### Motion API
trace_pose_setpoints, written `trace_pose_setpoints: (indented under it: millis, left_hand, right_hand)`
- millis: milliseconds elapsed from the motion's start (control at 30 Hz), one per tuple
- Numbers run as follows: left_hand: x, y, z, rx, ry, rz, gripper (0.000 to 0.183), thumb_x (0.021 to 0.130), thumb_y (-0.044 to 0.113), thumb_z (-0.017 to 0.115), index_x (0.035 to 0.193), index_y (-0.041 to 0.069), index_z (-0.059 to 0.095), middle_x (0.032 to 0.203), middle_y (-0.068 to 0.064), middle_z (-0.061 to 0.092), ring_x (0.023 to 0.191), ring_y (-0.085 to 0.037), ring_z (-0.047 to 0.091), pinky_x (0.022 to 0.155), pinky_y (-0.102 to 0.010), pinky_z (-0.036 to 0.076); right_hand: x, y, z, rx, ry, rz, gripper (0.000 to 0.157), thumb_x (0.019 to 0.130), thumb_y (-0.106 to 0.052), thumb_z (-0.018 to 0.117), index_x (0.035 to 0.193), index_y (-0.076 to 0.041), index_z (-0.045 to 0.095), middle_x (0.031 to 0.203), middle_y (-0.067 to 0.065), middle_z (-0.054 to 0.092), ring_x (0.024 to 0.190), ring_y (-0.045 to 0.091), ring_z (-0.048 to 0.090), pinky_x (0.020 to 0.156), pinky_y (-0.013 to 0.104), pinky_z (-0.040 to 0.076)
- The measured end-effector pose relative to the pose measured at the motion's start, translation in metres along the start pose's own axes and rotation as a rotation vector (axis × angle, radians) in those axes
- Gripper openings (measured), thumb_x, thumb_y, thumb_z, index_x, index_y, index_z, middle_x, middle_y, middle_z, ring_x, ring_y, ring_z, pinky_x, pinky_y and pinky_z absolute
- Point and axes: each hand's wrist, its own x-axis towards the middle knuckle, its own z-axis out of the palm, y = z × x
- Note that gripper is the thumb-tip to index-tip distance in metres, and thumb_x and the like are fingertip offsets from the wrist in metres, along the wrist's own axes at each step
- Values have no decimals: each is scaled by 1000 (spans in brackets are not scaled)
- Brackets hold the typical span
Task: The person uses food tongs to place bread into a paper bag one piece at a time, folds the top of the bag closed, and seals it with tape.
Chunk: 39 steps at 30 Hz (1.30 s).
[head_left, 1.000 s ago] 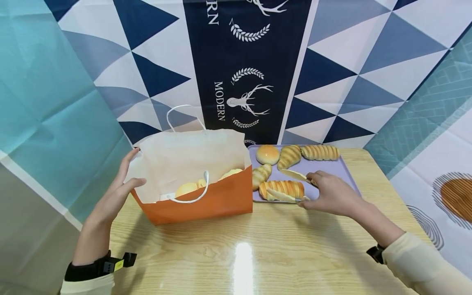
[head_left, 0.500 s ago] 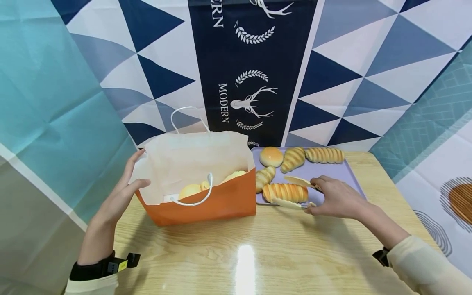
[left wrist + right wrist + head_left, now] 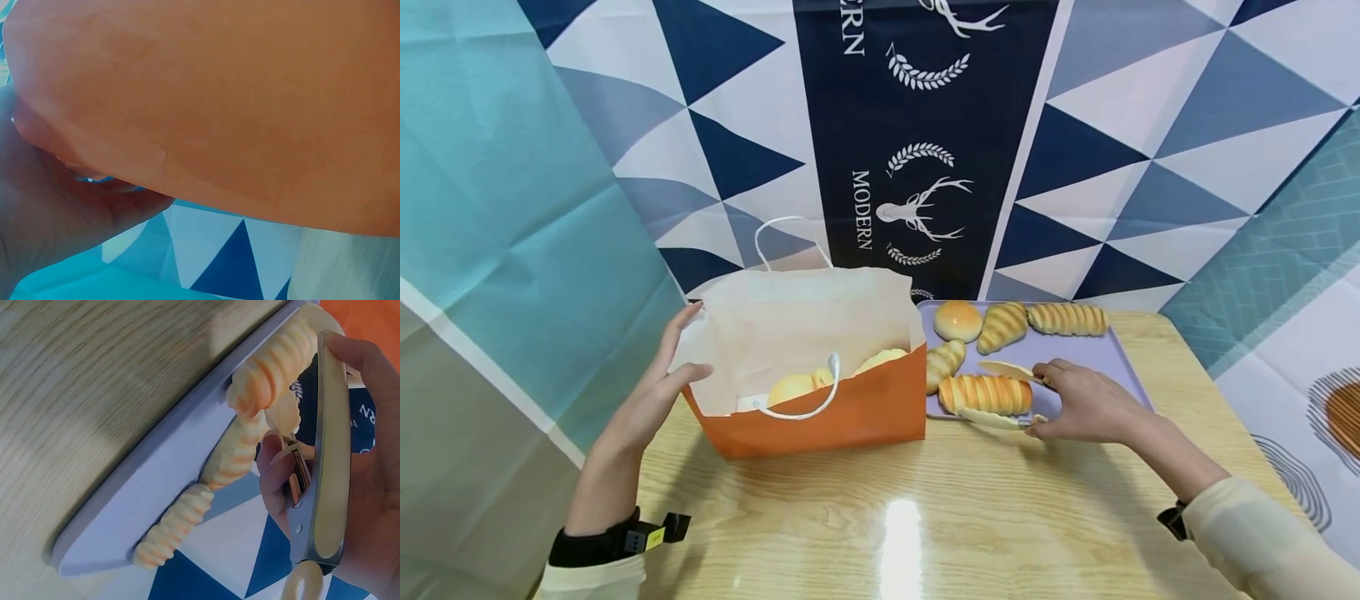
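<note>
My left hand (image 3: 651,404) holds the left side of an orange paper bag (image 3: 820,433), with the thumb over its white inner edge. In the left wrist view the bag's orange wall (image 3: 237,112) covers part of that hand (image 3: 69,212). My right hand (image 3: 1086,406) grips food tongs (image 3: 332,444) with cream-coloured tips. The tips stand on either side of a ridged, golden bread roll (image 3: 987,394) at the front of a lilac tray (image 3: 1097,358). Whether both tips touch the roll, I cannot tell.
A round bun (image 3: 958,321), a croissant (image 3: 1002,327), a second croissant (image 3: 945,365) and a long ridged roll (image 3: 1067,319) lie on the tray. Pale yellow breads (image 3: 792,389) show inside the bag. Behind the wooden table (image 3: 820,517) hangs a patterned cloth (image 3: 917,125).
The tongs' tips have come lower around the golden bread roll, the near one now along its front side. The left hand stays on the bag. The whole view has shifted slightly.
</note>
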Motion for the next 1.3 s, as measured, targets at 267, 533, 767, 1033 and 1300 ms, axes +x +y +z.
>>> trace_pose_setpoints:
  millis: [267,533,767,1033,1300]
  left_hand:
    - [0,-1,1,2,0,7,75,100,11,46,160,27,4,163,6,-11,144,-22,-16,100,-81,-8]
    - [0,-4,0,2,-2,14,75,100,11,46,160,28,4,163,6,-10,144,-21,-16,100,-80,-8]
    - [0,-4,-1,-1,7,7,75,100,11,46,160,27,4,164,4,-8,144,-22,-14,101,-80,-7]
    - [-1,-4,-1,-4,9,23,75,99,9,45,160,26,4,164,2,-9,144,-24,-13,100,-81,-7]
    - [1,-4,-2,-4,9,15,73,100,10,44,159,26,5,164,3,-8,145,-22,-13,101,-80,-6]
  right_hand:
    - [3,1,2,-17,23,-38,75,65,-43,83,121,1,64,106,11,69,93,27,64,75,52,55]
    - [3,0,3,-27,52,-73,60,64,-34,80,115,-4,68,102,8,70,85,24,65,67,49,55]
    - [2,-1,3,-15,54,-73,57,66,-31,79,115,-4,69,101,8,71,85,22,65,66,47,55]
    - [4,-1,-1,-13,69,-82,53,66,-29,78,113,-6,70,98,5,72,85,20,64,66,46,55]
    - [3,0,-18,-1,111,-104,54,67,-25,78,115,-4,70,99,7,73,82,19,64,64,43,53]
